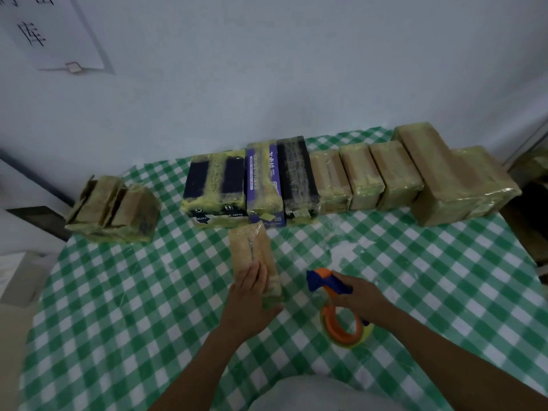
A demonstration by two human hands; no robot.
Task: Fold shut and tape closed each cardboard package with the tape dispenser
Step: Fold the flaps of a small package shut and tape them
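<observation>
One table [118,292], covered with a green-and-white checked cloth, carried all items. Along its far edge stood a row of packages [329,179] wrapped in yellowish tape, set side by side and touching. The largest brown package [439,179] stood near the far right corner. A dark package [213,185], a purple package [264,185] and a black package [296,176] occupied the middle of the far edge. A separate brown package [112,209] sat apart from the row near the far left corner, with its top flaps standing up. The narrow cardboard package [252,247] lay lengthwise in the middle of the table; its far end was just beside the purple package, and a seam ran along its top face. The tape dispenser [332,284], blue and orange with a tape roll [344,327] at its near end, was just to the right of the narrow cardboard package and apart from it. The left hand [252,301] rested on the near end of the narrow cardboard package with its fingers straight along the top face. The right hand [358,298] was clamped around the handle of the tape dispenser with its fingers curled.
</observation>
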